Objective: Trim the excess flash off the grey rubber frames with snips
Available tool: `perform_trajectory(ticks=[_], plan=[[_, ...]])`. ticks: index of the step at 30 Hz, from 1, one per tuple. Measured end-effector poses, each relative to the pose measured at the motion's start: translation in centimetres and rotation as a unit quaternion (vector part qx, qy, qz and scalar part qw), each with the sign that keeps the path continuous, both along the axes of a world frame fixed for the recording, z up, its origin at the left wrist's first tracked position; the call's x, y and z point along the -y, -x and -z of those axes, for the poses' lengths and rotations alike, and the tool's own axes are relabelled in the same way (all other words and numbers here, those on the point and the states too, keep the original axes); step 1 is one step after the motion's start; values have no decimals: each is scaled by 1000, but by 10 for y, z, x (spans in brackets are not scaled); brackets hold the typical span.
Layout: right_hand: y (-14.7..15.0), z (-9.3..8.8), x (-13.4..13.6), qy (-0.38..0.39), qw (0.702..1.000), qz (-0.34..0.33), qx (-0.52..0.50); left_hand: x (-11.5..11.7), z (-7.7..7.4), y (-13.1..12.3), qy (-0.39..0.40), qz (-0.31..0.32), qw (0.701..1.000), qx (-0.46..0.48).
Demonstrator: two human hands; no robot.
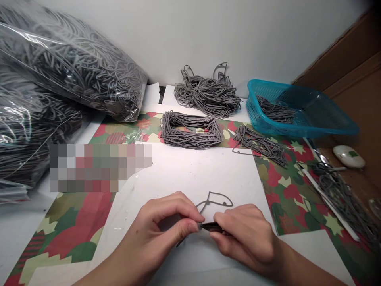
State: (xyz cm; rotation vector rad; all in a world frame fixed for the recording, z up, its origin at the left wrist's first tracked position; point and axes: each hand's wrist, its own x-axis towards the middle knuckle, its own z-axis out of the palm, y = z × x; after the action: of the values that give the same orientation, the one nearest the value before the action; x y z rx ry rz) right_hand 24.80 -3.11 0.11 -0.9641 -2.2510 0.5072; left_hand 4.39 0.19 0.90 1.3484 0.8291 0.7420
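Observation:
Low over the white paper, my left hand (175, 218) pinches a thin grey rubber gasket (220, 200) between thumb and forefinger. The gasket's loop extends beyond the fingertips, with a small round tab on it, and another end hangs below the hand. My right hand (247, 234) is closed around a slim black pointed tool (212, 226). Its tip points left and meets the gasket at my left fingertips. The fingers cover most of the tool, so whether it is tweezers or small pliers cannot be made out.
Behind the paper (184, 171) lie a rectangular gasket stack (192, 145), a tangled gasket heap (205, 95) and a smaller bundle (262, 145). A blue basket (324, 123) holds more. Large plastic bags (74, 59) stand left; a white mouse (348, 156) lies right. One patch is pixelated.

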Motion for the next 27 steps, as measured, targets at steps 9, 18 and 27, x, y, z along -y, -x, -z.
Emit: perform_trajectory(ticks=[9,18,27], plan=[[-1,0,0,-13,1000,1,12,2,1,2,-4,5,1000,-7],[-1,-1,1,-11,1000,-1,6,1,1,2,-4,1,1000,-12],[0,1,1,1,999,5,-35,0,-1,1,-3,3,1000,-10]])
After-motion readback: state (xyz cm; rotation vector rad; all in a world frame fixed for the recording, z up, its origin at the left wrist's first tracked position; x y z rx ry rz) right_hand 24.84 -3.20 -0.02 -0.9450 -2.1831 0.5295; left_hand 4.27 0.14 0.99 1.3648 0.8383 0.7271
